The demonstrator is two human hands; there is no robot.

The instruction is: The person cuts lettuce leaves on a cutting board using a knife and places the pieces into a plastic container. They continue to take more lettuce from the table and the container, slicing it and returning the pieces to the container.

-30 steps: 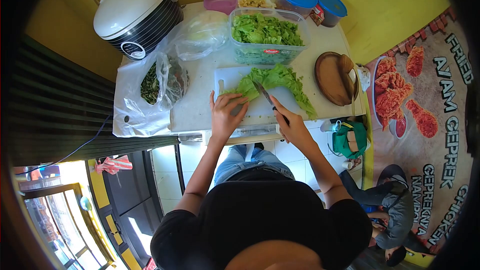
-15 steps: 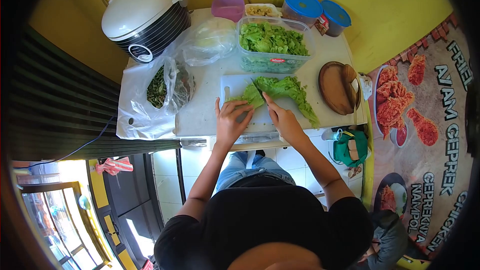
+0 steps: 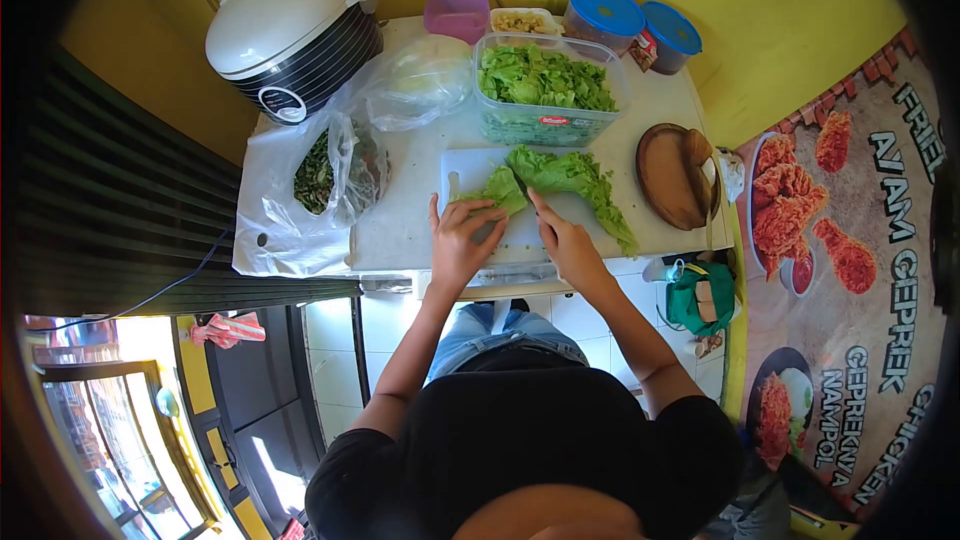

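Green lettuce leaves (image 3: 575,175) lie across a white cutting board (image 3: 465,162) and trail off its right side. My left hand (image 3: 464,240) has its fingers bent onto the left end of the lettuce, holding it against the board. In my right hand (image 3: 570,248) is a knife (image 3: 519,180), its fingers closed around the handle. The dark blade rests at the lettuce, just right of my left fingertips. Directly behind the board stands a clear plastic tub (image 3: 550,128) full of cut lettuce.
On the left of the table (image 3: 405,230) are a rice cooker (image 3: 290,15) and plastic bags (image 3: 300,240) with greens. A wooden mortar (image 3: 665,175) sits to the right. Blue-lidded containers (image 3: 607,6) and a purple tub (image 3: 457,18) line the back. Another person's sleeve (image 3: 755,505) shows lower right.
The knife blade has shifted very slightly, and both hands stay nearly in place. At the lower right, the other person has moved lower and is now mostly hidden.
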